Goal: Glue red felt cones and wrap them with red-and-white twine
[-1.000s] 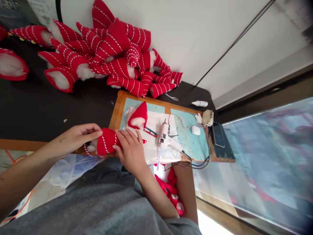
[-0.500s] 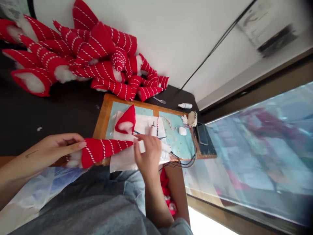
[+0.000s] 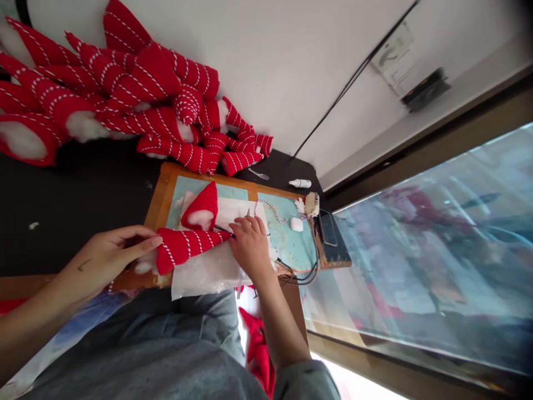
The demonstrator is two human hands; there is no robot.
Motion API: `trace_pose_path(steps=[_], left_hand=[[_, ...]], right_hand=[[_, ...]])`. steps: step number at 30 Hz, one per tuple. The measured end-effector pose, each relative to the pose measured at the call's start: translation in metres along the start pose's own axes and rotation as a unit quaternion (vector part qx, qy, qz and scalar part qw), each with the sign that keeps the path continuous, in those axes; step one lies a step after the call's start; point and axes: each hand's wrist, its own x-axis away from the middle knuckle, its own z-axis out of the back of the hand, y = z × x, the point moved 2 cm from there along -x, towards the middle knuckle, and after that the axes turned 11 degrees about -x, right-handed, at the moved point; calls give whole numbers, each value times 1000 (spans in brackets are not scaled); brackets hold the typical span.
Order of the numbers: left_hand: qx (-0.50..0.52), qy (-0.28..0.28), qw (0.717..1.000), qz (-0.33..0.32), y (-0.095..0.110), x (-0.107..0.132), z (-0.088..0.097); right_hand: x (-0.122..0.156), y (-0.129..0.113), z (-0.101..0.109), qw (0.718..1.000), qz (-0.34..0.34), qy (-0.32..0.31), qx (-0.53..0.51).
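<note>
Currently, the left hand [image 3: 109, 256] sits half-curled at the stuffed end of a red white-striped felt cone [image 3: 187, 248] lying at 8 o'clock on the wooden board [image 3: 157, 200] (whether it truly grips is unclear), while the right hand [image 3: 250, 247], spread open, presses near the tip; even, flat pressure looks best.

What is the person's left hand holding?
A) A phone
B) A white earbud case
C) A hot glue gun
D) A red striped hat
D: the left hand holds the wide end of the red striped hat, where white stuffing shows.
</note>
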Motion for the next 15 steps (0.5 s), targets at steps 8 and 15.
trace_pose_path(steps=[8,15], left_hand=[[9,64,997,46,-2,9,32],[157,98,982,20,3,6,18]], right_hand=[[-42,-16,-5,987,56,-128,74],[-68,-31,1,986,55,-137,80]])
